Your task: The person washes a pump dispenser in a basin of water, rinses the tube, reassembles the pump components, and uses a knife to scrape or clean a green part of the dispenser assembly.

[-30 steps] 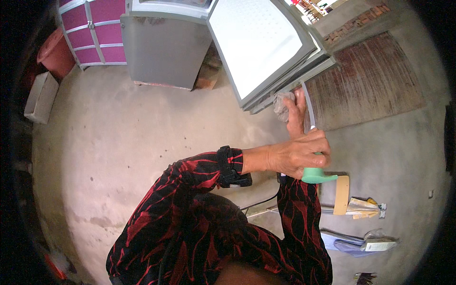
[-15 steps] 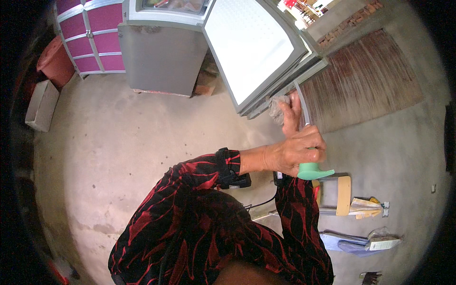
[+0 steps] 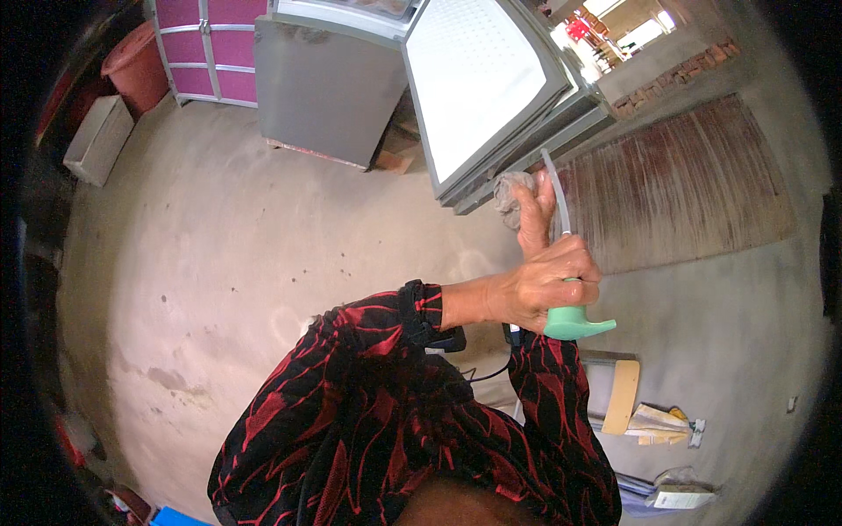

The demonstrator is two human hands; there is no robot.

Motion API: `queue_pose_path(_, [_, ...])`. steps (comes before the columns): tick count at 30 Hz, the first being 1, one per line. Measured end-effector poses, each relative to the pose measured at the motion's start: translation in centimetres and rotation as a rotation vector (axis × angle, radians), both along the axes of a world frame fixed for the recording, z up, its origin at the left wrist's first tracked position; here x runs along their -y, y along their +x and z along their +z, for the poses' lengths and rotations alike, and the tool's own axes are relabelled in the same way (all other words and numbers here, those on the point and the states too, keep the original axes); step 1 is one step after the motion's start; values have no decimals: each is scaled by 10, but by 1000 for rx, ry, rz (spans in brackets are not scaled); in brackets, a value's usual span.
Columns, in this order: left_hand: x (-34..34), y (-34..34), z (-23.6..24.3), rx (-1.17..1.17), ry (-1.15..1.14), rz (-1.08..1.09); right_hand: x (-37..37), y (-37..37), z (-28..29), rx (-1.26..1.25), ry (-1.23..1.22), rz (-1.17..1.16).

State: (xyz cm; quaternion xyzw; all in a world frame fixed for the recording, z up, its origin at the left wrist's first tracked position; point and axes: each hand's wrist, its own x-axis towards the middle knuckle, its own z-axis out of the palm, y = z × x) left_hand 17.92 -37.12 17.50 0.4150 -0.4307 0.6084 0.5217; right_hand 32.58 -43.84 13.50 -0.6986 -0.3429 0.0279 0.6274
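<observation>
My left hand point(image 3: 557, 276) is closed round a green-handled tool point(image 3: 574, 323) with a long, narrow, slightly curved grey blade point(image 3: 560, 188). Its flared green end sticks out below my fist, and the blade points away from me. Beyond it, my right hand point(image 3: 537, 215) grips a crumpled grey wad point(image 3: 513, 195), cloth or thin plastic; I cannot tell which. The blade passes close beside my right fingers, and whether it touches them is unclear. My left forearm crosses over the right one and hides part of that wrist. Just past both hands is an open white-lined door point(image 3: 478, 96).
The door belongs to a grey refrigerator-like cabinet point(image 3: 329, 92). A brown, streaked board or mat point(image 3: 684, 188) lies to the right. At the far left stand a pink-panelled cupboard point(image 3: 232, 53), a red bucket point(image 3: 136, 70) and a pale box point(image 3: 98, 140). A yellowish chair part point(image 3: 621, 397) is lower right.
The view has shifted, so the cabinet and door appear farther right and a blue object shows at the lower left. Both hands keep hold of the same things, nearly in the same place.
</observation>
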Motion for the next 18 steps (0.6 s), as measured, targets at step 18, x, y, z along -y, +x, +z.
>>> queue_pose_path(18, [34, -6, 5, -44, -138, 127, -1, -7, 4, -49, -33, -90])
